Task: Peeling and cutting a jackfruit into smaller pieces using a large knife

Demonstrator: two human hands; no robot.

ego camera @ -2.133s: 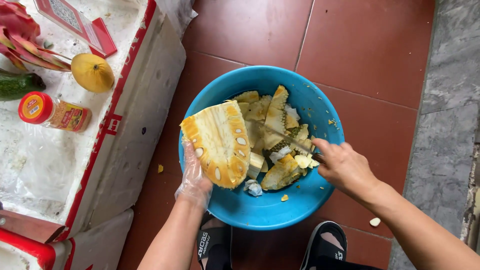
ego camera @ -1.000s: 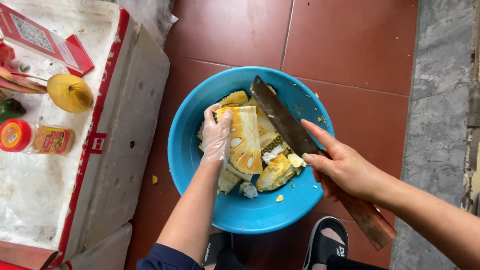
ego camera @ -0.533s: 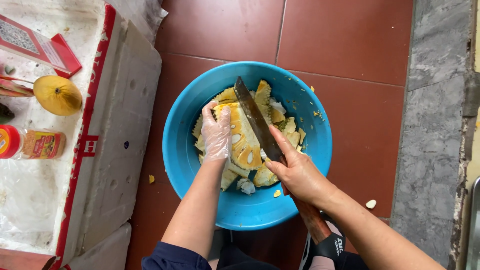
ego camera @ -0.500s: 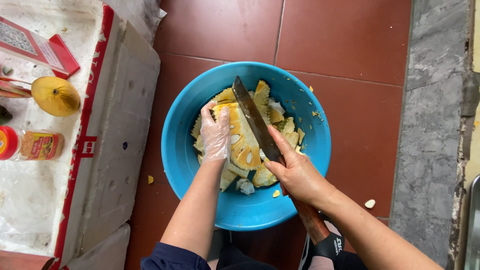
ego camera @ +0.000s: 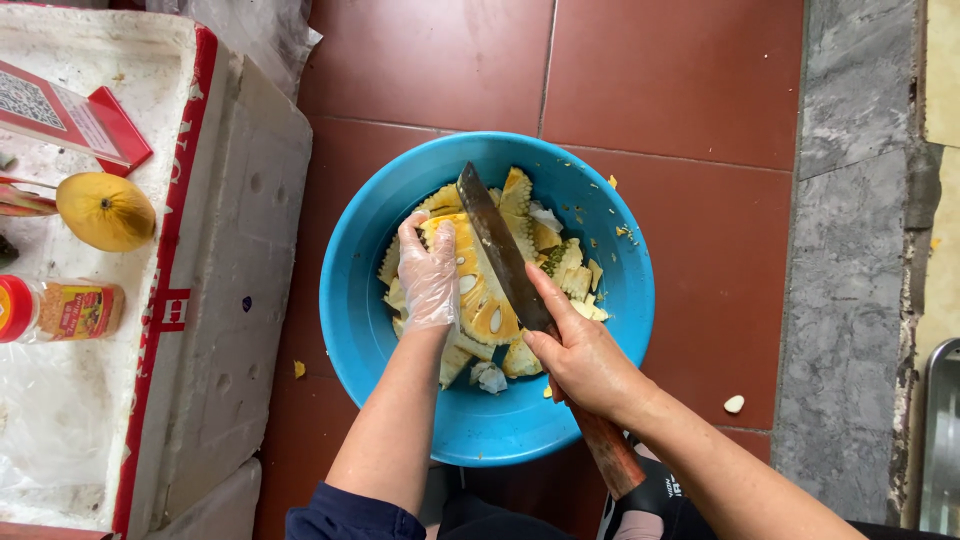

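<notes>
Red floor tiles (ego camera: 430, 60) fill the upper middle of the head view, with a grey stone strip (ego camera: 850, 250) down the right side. At the centre sits a blue plastic basin (ego camera: 355, 320) holding cut rind pieces (ego camera: 570, 270) and a yellow jackfruit wedge (ego camera: 480, 300). The left hand (ego camera: 428, 272), in a clear plastic glove, is pressed down with fingers closed over the wedge's left side. The right hand (ego camera: 585, 360), bare, is clamped around the wooden handle of a long dark cleaver (ego camera: 495, 245), whose blade lies slanted across the wedge, its tip pointing to the upper left of the basin. The two hands are just beside each other. At the left of the frame stands a white foam box (ego camera: 240, 280) carrying a yellow mango (ego camera: 105, 211), a red-capped spice jar (ego camera: 60, 310) and a red card (ego camera: 70, 115). A small pale scrap (ego camera: 734, 404) lies on the floor at lower right.
</notes>
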